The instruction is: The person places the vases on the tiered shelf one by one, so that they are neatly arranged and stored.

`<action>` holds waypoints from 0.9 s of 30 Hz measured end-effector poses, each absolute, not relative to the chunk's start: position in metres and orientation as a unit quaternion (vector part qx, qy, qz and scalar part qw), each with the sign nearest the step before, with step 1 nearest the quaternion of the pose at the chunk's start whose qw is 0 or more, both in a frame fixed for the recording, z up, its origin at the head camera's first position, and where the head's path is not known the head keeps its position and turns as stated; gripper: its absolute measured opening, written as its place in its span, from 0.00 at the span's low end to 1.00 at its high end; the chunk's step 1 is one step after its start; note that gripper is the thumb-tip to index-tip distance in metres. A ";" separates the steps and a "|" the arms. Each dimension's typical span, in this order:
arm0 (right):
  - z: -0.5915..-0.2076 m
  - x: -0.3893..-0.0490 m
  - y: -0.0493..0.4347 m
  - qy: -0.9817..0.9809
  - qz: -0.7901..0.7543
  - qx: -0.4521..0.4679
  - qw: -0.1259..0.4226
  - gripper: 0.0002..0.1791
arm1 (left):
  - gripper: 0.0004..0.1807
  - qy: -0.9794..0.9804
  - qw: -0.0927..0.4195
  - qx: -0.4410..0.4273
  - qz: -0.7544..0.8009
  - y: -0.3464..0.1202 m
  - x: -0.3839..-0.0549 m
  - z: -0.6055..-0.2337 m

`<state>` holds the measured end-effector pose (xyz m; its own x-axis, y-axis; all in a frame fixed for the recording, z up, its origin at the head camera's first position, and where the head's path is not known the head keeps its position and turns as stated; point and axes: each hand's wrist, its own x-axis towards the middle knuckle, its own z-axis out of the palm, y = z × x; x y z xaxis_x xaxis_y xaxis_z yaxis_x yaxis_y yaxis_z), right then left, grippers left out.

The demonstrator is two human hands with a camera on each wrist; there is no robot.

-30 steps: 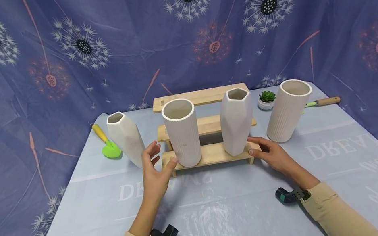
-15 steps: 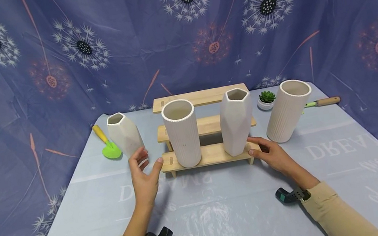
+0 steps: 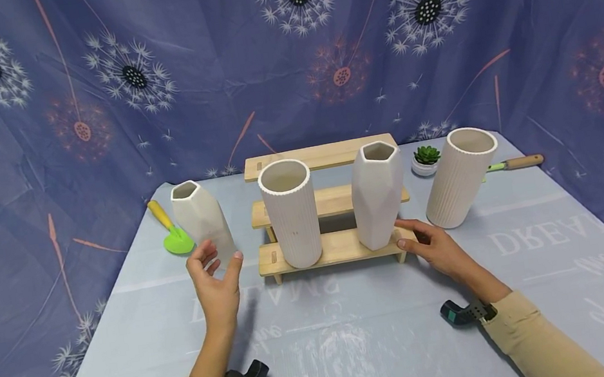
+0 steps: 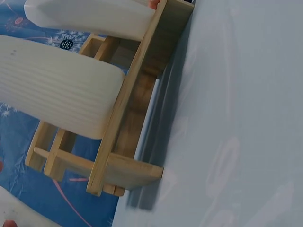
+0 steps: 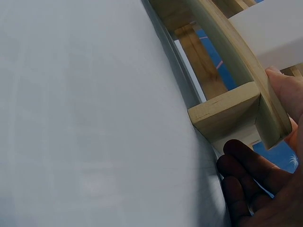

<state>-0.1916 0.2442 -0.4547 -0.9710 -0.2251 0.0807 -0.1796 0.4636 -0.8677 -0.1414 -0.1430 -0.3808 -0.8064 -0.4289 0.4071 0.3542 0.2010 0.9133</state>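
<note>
Left hand (image 3: 216, 290) half-spread near a vase (image 3: 203, 215), right hand (image 3: 436, 249) with thumb-and-finger grip on wooden stand (image 3: 340, 248).

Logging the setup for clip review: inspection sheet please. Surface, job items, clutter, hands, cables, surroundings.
Surface: pale cloth with printed lettering.
Job's things: ribbed vase and faceted vase on the lowest tier of a three-tier wooden stand; second faceted vase on the cloth at left, second ribbed vase on it at right.
Clutter: green trowel with yellow handle, potted succulent, wooden-handled tool partly hidden.
Hands: left hand near the second faceted vase, fingers loosely bent, contact unclear; right hand grips the lowest tier's right end.
Cables: nothing seen.
Surroundings: blue dandelion-print curtain behind.
</note>
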 end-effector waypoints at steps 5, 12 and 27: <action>-0.455 -0.192 0.244 0.857 -0.500 -0.117 0.022 0.29 | 0.31 -0.704 0.319 0.042 -0.634 -0.147 -0.143 -0.381; -0.454 -0.192 0.244 0.860 -0.496 -0.117 0.020 0.29 | 0.33 -0.706 0.322 0.053 -0.628 -0.155 -0.148 -0.384; -0.456 -0.193 0.244 0.861 -0.495 -0.116 0.020 0.29 | 0.39 -0.723 0.323 0.084 -0.605 -0.185 -0.179 -0.418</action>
<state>-0.1926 0.2445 -0.4564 -0.9721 -0.2203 0.0804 -0.1802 0.4822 -0.8574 -0.1790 -0.1853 -0.4176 -0.7774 -0.5123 0.3651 0.2686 0.2546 0.9290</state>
